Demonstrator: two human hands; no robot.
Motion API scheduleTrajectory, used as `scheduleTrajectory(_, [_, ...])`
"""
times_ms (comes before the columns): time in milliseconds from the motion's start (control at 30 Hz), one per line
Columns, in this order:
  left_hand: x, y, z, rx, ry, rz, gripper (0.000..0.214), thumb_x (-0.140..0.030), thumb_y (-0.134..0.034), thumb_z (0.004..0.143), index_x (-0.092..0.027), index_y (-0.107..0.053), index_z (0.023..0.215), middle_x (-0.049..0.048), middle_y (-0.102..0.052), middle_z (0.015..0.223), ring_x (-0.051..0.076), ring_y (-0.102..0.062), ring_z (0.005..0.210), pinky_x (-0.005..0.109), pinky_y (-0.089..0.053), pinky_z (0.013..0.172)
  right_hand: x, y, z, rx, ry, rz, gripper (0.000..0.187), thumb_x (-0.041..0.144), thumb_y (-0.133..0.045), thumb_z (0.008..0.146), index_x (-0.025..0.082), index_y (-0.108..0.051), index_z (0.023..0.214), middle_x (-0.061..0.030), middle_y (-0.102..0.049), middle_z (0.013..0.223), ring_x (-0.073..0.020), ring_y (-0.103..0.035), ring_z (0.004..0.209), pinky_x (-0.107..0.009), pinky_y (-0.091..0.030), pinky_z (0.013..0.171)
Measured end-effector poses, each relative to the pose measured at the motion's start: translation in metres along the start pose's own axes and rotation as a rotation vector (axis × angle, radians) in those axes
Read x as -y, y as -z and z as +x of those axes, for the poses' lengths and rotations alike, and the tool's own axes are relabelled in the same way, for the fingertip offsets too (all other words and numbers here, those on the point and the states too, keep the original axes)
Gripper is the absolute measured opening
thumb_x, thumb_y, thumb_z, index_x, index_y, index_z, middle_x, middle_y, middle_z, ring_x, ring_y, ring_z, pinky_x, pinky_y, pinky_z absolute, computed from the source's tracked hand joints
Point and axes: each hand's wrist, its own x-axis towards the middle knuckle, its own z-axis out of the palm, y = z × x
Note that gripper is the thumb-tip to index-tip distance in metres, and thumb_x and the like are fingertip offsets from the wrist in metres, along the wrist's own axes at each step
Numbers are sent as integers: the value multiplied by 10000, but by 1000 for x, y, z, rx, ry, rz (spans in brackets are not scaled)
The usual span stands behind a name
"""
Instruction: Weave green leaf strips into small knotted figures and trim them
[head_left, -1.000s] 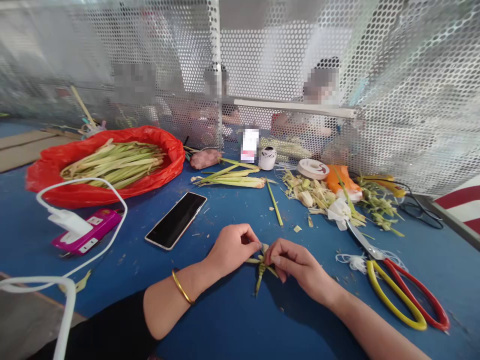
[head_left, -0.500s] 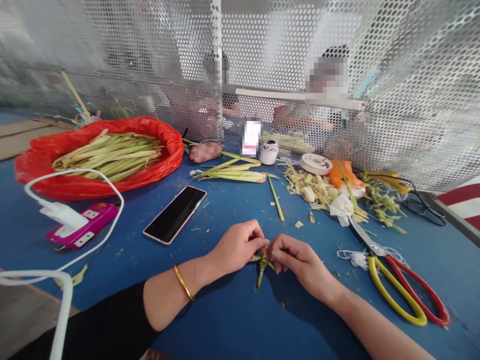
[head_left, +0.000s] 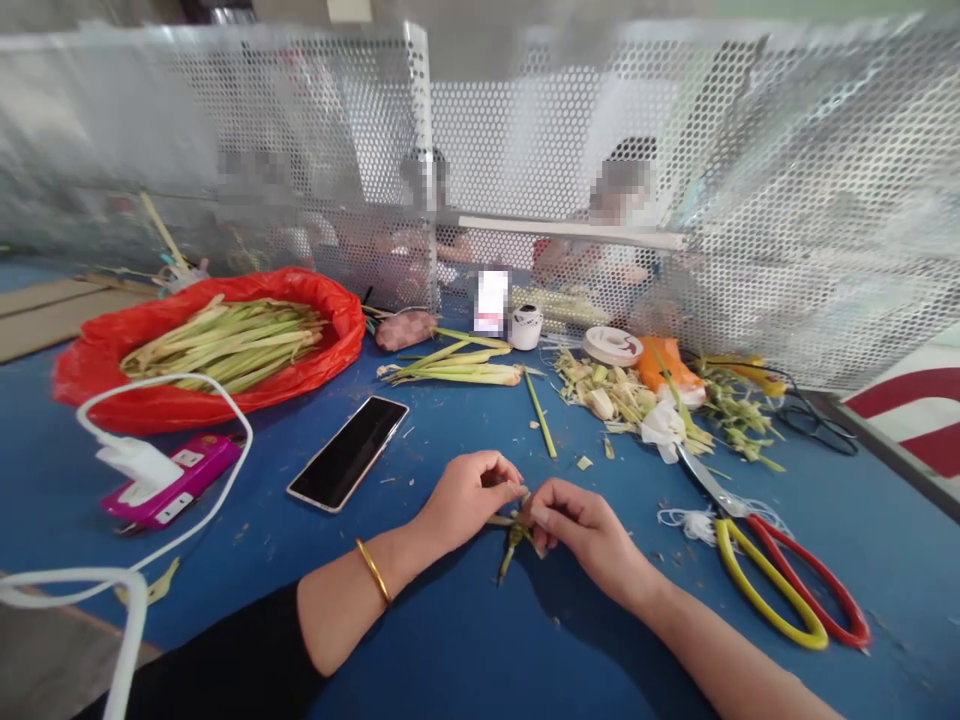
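Green leafwork (head_left: pixel 513 547), partly hidden, was over the blue table (head_left: pixel 420 640), pinched by left hand (head_left: pixel 474 497) and right hand (head_left: pixel 585 522) together! Black phone (head_left: pixel 349 453) lay left, yellow-and-red scissors (head_left: pixel 734 506) right, while a loose stalk (head_left: pixel 539 415) and leaf scraps (head_left: pixel 601 402) lay beyond.

Tabletop (head_left: pixel 457 422) gap between phone (head_left: pixel 349 455) and stalk (head_left: pixel 538 415), left hand (head_left: pixel 472 500) in front, perforated panel (head_left: pixel 555 120) behind

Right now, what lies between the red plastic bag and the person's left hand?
In the head view, a smartphone lies on the blue tabletop between the red plastic bag and the left hand.
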Motion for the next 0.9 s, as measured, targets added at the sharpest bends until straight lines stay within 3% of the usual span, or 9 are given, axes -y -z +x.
scheduleTrajectory(100, [-8,1,1,-96,-45,-4,114,-237,-687,710,-173,-633,632,49,-698,852,175,-612,797,271,-434,725,5,-2,1,-56,158,-62,268,356,-624,850,188,-573,648,-19,-552,792,-161,-527,780,-274,-401,709])
scheduleTrajectory(200, [-19,2,1,-111,-40,-10,82,-217,-715,674,-179,-665,622,63,-692,938,206,-624,909,301,-432,832,11,-4,1,-97,199,-32,247,336,-653,825,183,-599,639,-46,-575,949,-179,-538,876,-279,-397,742])
scheduleTrajectory(400, [-34,-3,9,-66,-48,-47,27,-197,-703,664,-181,-703,641,76,-702,960,237,-624,971,345,-423,917,18,-4,-1,-78,40,255,256,391,-700,775,176,-613,667,22,-552,601,-119,-472,557,-261,-366,575])
scheduleTrajectory(533, [-34,-8,8,-175,79,-227,355,-421,-673,746,-164,-707,989,102,-704,1041,242,-625,971,351,-457,873,24,3,-4,-182,50,399,217,354,-726,765,157,-663,699,-8,-618,680,-118,-509,630,-245,-376,614])
scheduleTrajectory(600, [-32,-10,2,-220,141,-281,495,-561,-602,775,-152,-680,1041,121,-696,1067,252,-629,966,356,-469,846,26,8,-4,-230,43,528,209,342,-752,743,161,-661,689,-12,-635,716,-118,-533,659,-237,-390,633])
scheduleTrajectory(667, [-31,-12,-5,-146,147,-337,584,-642,-569,762,-143,-677,1045,127,-701,1048,257,-636,954,355,-471,841,27,11,-4,-273,31,652,210,331,-783,713,162,-662,682,-15,-648,737,-119,-555,679,-229,-406,643])
scheduleTrajectory(767, [-33,-18,-11,44,108,-433,618,-547,-763,626,-158,-666,1096,105,-710,1036,259,-629,994,334,-467,869,23,12,-2,-309,17,781,198,317,-794,710,154,-682,707,-25,-660,757,-121,-579,712,-223,-428,665])
scheduleTrajectory(833, [-33,-23,-12,81,115,-453,550,-415,-836,575,-168,-688,1043,82,-723,984,238,-635,961,315,-471,859,20,11,-1,-292,4,834,180,305,-779,732,147,-693,731,-33,-668,758,-120,-590,717,-223,-439,674])
scheduleTrajectory(900, [-32,-26,-10,54,154,-447,388,-363,-815,617,-160,-715,932,66,-727,892,200,-637,866,293,-481,805,19,10,-1,-247,-8,872,165,292,-767,746,143,-696,739,-38,-674,754,-117,-595,706,-222,-446,665])
